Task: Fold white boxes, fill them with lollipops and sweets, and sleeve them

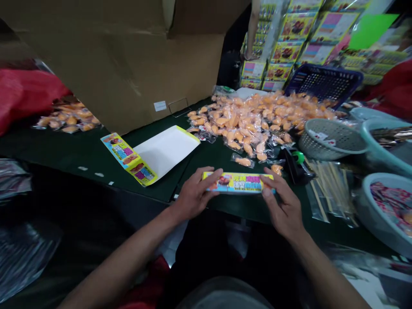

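Note:
A small printed box (pixel 241 182), yellow, pink and blue, lies lengthwise between my two hands at the table's front edge. My left hand (pixel 197 193) grips its left end, thumb and fingers closed on it. The right end is pinched by my right hand (pixel 283 201). To the left, an open box tray (pixel 167 152) with a white inside and a printed flap rests on the dark green table (pixel 128 176). Beyond the held box is a heap of orange pieces in clear wrappers (pixel 247 120).
A big cardboard carton (pixel 128 64) stands at the back left. On the right are a black tape dispenser (pixel 298 169), bagged wooden sticks (pixel 331 189), a grey basket (pixel 331 143) and blue bowls (pixel 367 201). Behind the heap, a person's arm (pixel 253 30) shows near stacked printed packs (pixel 296 26).

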`<act>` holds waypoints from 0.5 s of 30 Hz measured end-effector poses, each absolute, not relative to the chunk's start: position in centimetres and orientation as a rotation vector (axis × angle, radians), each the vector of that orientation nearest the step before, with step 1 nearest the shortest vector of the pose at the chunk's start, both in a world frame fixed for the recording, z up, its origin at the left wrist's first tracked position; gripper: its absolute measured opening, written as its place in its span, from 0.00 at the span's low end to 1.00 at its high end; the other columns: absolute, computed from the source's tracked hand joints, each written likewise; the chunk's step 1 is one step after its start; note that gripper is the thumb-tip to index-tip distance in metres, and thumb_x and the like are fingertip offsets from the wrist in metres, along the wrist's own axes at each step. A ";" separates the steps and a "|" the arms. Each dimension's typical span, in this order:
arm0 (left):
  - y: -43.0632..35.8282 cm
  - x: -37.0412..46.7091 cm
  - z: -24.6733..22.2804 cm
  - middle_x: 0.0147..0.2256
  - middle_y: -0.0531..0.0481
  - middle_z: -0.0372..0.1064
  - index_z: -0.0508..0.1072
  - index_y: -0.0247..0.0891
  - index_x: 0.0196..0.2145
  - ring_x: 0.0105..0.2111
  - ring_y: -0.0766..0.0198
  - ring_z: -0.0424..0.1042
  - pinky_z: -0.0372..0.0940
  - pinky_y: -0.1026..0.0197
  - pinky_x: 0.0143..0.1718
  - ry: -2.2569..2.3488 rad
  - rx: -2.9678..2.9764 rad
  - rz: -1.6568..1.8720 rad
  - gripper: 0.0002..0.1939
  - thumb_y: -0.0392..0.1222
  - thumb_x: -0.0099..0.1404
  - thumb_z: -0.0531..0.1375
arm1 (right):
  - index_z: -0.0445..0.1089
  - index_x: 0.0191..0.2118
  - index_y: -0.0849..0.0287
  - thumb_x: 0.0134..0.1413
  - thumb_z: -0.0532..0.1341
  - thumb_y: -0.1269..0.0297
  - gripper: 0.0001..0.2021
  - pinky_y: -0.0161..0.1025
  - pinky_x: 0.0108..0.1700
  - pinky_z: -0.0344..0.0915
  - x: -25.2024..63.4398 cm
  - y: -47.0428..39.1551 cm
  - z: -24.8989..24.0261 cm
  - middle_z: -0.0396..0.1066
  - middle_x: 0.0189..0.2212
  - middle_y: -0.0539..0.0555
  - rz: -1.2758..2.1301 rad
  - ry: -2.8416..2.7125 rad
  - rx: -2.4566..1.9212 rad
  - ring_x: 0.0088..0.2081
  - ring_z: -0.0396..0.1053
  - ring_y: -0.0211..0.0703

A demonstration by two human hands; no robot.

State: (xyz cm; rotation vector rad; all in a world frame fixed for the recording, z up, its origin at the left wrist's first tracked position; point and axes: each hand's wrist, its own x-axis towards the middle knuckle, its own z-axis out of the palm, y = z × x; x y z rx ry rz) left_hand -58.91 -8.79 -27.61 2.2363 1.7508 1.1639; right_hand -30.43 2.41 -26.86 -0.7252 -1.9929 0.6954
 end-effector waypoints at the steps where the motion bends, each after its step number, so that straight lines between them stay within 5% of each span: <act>1: -9.7 -58.5 -28.2 0.68 0.36 0.58 0.54 0.54 0.75 0.67 0.47 0.64 0.67 0.44 0.62 1.768 2.308 1.171 0.35 0.38 0.76 0.59 | 0.73 0.61 0.50 0.70 0.63 0.64 0.17 0.62 0.67 0.63 -30.0 1.4 -27.1 0.68 0.65 0.59 0.699 -1.962 -0.734 0.67 0.66 0.59; 4: -12.8 -57.4 -30.2 0.74 0.35 0.47 0.50 0.56 0.77 0.73 0.41 0.54 0.60 0.36 0.67 1.710 2.498 1.071 0.41 0.39 0.73 0.62 | 0.67 0.63 0.49 0.64 0.66 0.65 0.23 0.67 0.65 0.65 -28.6 -1.5 -29.0 0.70 0.62 0.61 0.599 -1.952 -0.748 0.64 0.68 0.62; 8: -15.6 -56.1 -32.1 0.76 0.34 0.41 0.51 0.54 0.76 0.75 0.33 0.46 0.55 0.30 0.69 1.630 2.433 0.917 0.46 0.58 0.69 0.67 | 0.63 0.69 0.45 0.63 0.67 0.63 0.30 0.69 0.64 0.65 -26.9 -3.8 -31.9 0.68 0.63 0.60 0.469 -2.179 -0.810 0.65 0.65 0.64; 10: -16.0 -55.4 -32.5 0.75 0.32 0.46 0.47 0.51 0.77 0.74 0.34 0.51 0.58 0.31 0.68 1.799 2.209 1.142 0.47 0.59 0.70 0.65 | 0.61 0.71 0.47 0.63 0.67 0.59 0.32 0.67 0.63 0.67 -26.4 -3.7 -32.5 0.64 0.67 0.61 0.502 -2.176 -0.861 0.66 0.64 0.64; 12: -15.9 -54.7 -32.5 0.67 0.31 0.60 0.48 0.45 0.77 0.65 0.41 0.66 0.66 0.37 0.61 2.076 1.776 1.356 0.44 0.56 0.73 0.63 | 0.63 0.71 0.51 0.66 0.65 0.54 0.30 0.64 0.60 0.69 -26.2 -2.8 -32.5 0.65 0.66 0.63 0.556 -2.053 -1.031 0.63 0.67 0.63; 15: -15.1 -53.5 -32.0 0.50 0.40 0.74 0.65 0.39 0.68 0.44 0.53 0.75 0.72 0.46 0.48 2.179 1.285 1.297 0.30 0.57 0.76 0.58 | 0.75 0.58 0.56 0.70 0.59 0.44 0.24 0.65 0.59 0.68 -26.7 -0.7 -31.9 0.73 0.56 0.63 0.648 -1.959 -1.294 0.56 0.71 0.62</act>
